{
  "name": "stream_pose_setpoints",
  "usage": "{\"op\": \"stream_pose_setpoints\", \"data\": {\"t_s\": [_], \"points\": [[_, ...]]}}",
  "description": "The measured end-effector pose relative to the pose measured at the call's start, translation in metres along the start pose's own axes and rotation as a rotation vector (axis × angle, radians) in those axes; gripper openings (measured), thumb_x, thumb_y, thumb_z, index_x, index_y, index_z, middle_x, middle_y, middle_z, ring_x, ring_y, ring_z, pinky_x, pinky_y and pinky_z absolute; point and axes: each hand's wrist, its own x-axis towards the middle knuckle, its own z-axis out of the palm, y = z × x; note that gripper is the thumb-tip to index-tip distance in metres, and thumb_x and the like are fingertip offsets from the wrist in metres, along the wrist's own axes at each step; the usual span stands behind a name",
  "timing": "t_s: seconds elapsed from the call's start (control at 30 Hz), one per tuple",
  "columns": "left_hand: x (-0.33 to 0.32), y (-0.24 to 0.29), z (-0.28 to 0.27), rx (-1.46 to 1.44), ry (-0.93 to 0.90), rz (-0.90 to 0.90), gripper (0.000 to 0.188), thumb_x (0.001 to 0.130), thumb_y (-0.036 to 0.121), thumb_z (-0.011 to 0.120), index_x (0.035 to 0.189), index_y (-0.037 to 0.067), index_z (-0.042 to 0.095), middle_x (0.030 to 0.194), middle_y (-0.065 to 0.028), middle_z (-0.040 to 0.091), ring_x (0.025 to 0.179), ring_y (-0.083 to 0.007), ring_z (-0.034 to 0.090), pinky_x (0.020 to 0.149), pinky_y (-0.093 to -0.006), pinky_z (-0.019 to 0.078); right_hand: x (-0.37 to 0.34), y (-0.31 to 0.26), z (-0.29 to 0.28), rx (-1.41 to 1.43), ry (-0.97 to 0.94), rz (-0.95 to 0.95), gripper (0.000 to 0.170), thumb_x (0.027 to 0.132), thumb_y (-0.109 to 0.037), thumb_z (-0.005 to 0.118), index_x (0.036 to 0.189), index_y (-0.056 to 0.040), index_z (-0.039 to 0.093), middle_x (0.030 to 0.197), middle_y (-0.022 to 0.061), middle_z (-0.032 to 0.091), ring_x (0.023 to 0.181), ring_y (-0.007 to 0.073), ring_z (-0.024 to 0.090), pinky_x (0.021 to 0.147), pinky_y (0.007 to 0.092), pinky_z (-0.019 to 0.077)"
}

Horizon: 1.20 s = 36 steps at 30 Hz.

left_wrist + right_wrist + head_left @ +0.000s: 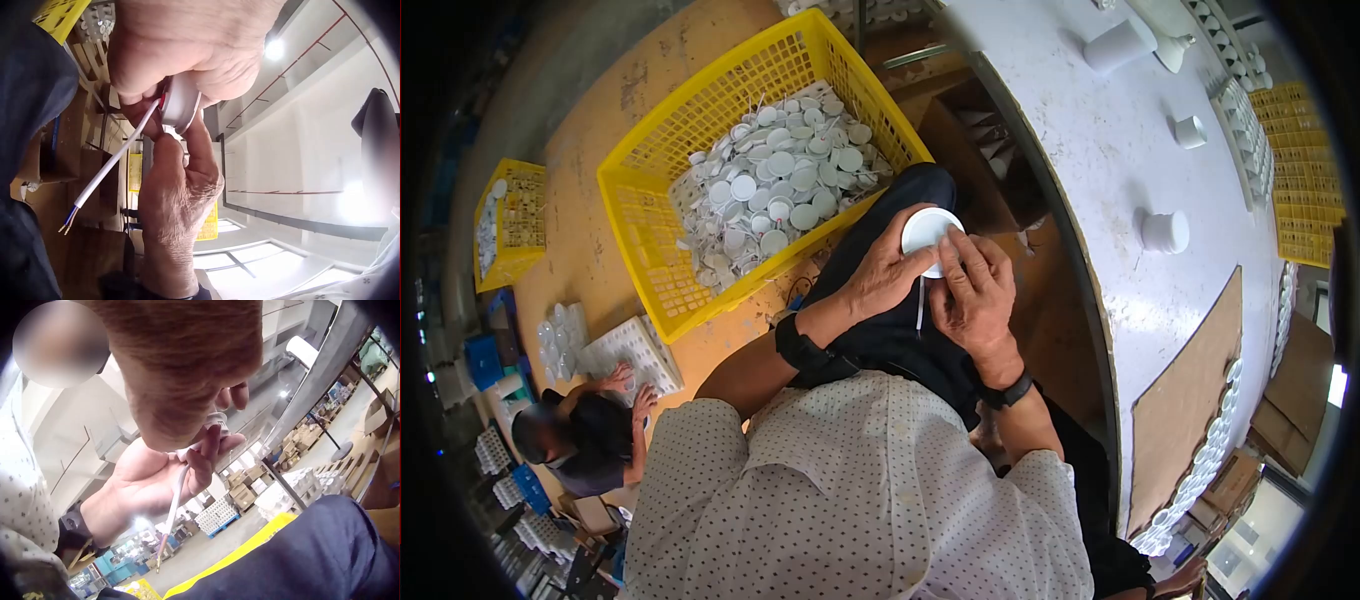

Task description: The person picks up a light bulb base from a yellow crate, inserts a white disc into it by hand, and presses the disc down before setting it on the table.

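Observation:
A round white disc-shaped part (927,236) is held over the lap between both hands. The left hand (884,270) grips its left edge, thumb across the near side. The right hand (980,299) pinches the part's right side with its fingers on the face. From the part hangs a white cable (920,305); in the left wrist view the cable (114,164) ends in bare-tipped blue and brown wires, with a bit of red where it meets the part (181,103). In the right wrist view the right hand (187,369) covers most of the part.
A yellow basket (632,270) piled with white discs (780,165) stands on the orange table at the left. To the right is a white table (1090,150) bearing white cylindrical parts (1166,231) and a cardboard sheet (1190,400). Another person (585,440) works at the lower left.

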Motion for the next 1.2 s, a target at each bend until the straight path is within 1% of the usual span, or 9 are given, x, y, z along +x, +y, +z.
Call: {"op": "stream_pose_setpoints", "data": {"t_s": [0.37,0.43,0.57,0.67,0.7,0.77,0.93,1.07,1.2], "points": [[-0.009,-0.010,0.000,0.242,0.126,0.087,0.042,0.084,0.013,0.049,0.121,0.000,0.034,0.111,-0.0172,0.049,0.100,-0.0223,0.051,0.084,-0.0311,0.0440,-0.009,-0.001,0.011,0.058,0.023,-0.029,0.052,0.054,-0.001,0.065,0.106,-0.0065,0.060,0.114,0.0051,0.056,0.096,0.0272,0.050,0.079,0.0337,0.0408],[-0.011,-0.006,0.002,0.188,0.125,0.048,0.041,0.083,0.012,0.050,0.120,0.001,0.035,0.106,-0.0164,0.052,0.094,-0.0211,0.054,0.076,-0.0297,0.0484,-0.011,0.001,0.015,0.064,0.046,-0.039,0.053,0.051,0.002,0.065,0.104,-0.0075,0.062,0.111,0.0034,0.058,0.090,0.0247,0.050,0.079,0.0328,0.0405],[-0.011,-0.011,-0.003,0.124,0.096,0.040,0.038,0.084,0.011,0.048,0.118,0.001,0.037,0.104,-0.0135,0.053,0.094,-0.0174,0.053,0.079,-0.0288,0.0455,-0.015,0.006,0.023,0.076,0.034,-0.078,0.054,0.052,0.004,0.063,0.104,-0.0084,0.062,0.111,0.0025,0.058,0.087,0.0230,0.049,0.078,0.0322,0.0405],[-0.003,-0.007,-0.006,0.020,0.105,-0.045,0.040,0.083,0.012,0.053,0.118,0.003,0.038,0.104,-0.0119,0.053,0.093,-0.0161,0.053,0.079,-0.0280,0.0456,-0.008,0.004,0.024,0.059,0.000,-0.067,0.053,0.056,0.006,0.059,0.108,-0.0063,0.059,0.114,0.0043,0.056,0.091,0.0261,0.049,0.080,0.0322,0.0399],[-0.002,-0.006,-0.006,-0.064,0.140,-0.080,0.040,0.082,0.013,0.056,0.117,0.002,0.041,0.103,-0.0107,0.054,0.093,-0.0158,0.053,0.078,-0.0278,0.0455,-0.004,0.001,0.018,0.059,-0.049,-0.077,0.050,0.059,0.006,0.057,0.108,-0.0038,0.058,0.117,0.0104,0.053,0.095,0.0292,0.049,0.082,0.0347,0.0393],[0.003,-0.009,-0.015,0.177,0.206,0.022,0.043,0.078,0.015,0.062,0.115,0.002,0.044,0.101,-0.0097,0.055,0.093,-0.0157,0.053,0.078,-0.0276,0.0453,0.004,-0.005,0.010,0.016,0.023,-0.046,0.047,0.062,0.006,0.055,0.108,-0.0018,0.057,0.121,0.0170,0.048,0.098,0.0313,0.048,0.084,0.0374,0.0382],[0.012,-0.024,-0.076,-0.199,0.544,-0.094,0.046,0.072,0.003,0.066,0.113,0.002,0.045,0.098,-0.0114,0.057,0.085,-0.0213,0.058,0.074,-0.0314,0.0492,-0.002,0.004,-0.023,0.068,0.151,0.165,0.037,0.067,0.006,0.054,0.104,0.0008,0.057,0.111,0.0175,0.052,0.097,0.0314,0.050,0.085,0.0376,0.0391],[0.016,-0.082,-0.195,-0.051,0.751,-0.276,0.054,0.074,0.006,0.065,0.121,0.008,0.038,0.105,-0.0098,0.051,0.088,-0.0233,0.056,0.065,-0.0376,0.0527,-0.027,0.029,-0.047,-0.022,0.193,0.274,0.034,0.065,0.007,0.058,0.098,-0.0006,0.059,0.103,0.0147,0.056,0.088,0.0303,0.054,0.076,0.0356,0.0444],[-0.011,-0.126,-0.284,0.149,0.914,-0.479,0.047,0.080,0.025,0.058,0.120,0.007,0.042,0.111,-0.0103,0.050,0.093,-0.0264,0.053,0.061,-0.0389,0.0492,-0.052,0.042,-0.085,-0.142,0.266,0.438,0.032,0.066,0.008,0.057,0.097,-0.0003,0.059,0.101,0.0148,0.057,0.085,0.0298,0.055,0.074,0.0349,0.0451]]}}
